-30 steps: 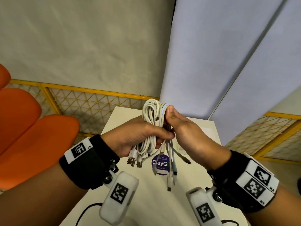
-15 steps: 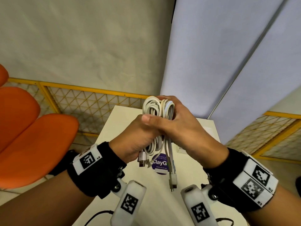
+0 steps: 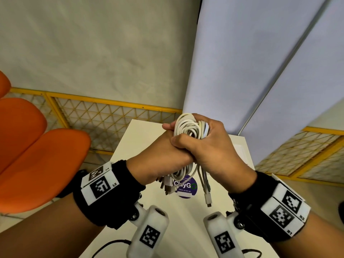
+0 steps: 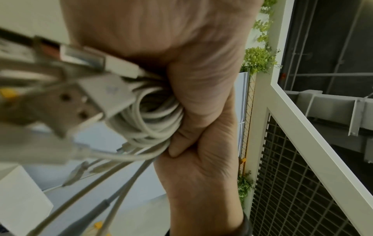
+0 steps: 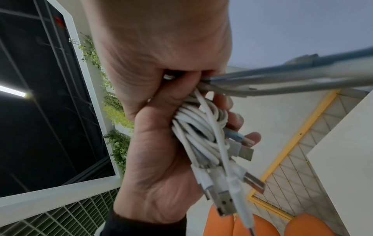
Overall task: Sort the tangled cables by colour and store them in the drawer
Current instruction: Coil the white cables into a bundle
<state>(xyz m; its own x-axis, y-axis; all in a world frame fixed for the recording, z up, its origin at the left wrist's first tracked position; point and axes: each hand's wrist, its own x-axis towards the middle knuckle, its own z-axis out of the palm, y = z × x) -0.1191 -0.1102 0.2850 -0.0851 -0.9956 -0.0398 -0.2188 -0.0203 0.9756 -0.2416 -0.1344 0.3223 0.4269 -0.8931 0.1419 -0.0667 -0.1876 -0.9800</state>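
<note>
Both hands, the left (image 3: 163, 155) and the right (image 3: 208, 146), are clenched together around one coil of white cables (image 3: 188, 127), held above the surface (image 3: 186, 229) with plugs dangling. The white lot looks gathered, so stowing seems next. That calls for finding the drawer, which is not in view.

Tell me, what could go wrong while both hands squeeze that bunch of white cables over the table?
1. Plugs dangle loose under the left hand and right hand; they could snag and tangle again.
2. A grey cable sits in the white bundle, so colours may get mixed.
3. No drawer shows here; strands might slip from the bundle onto the table on the way there.
</note>
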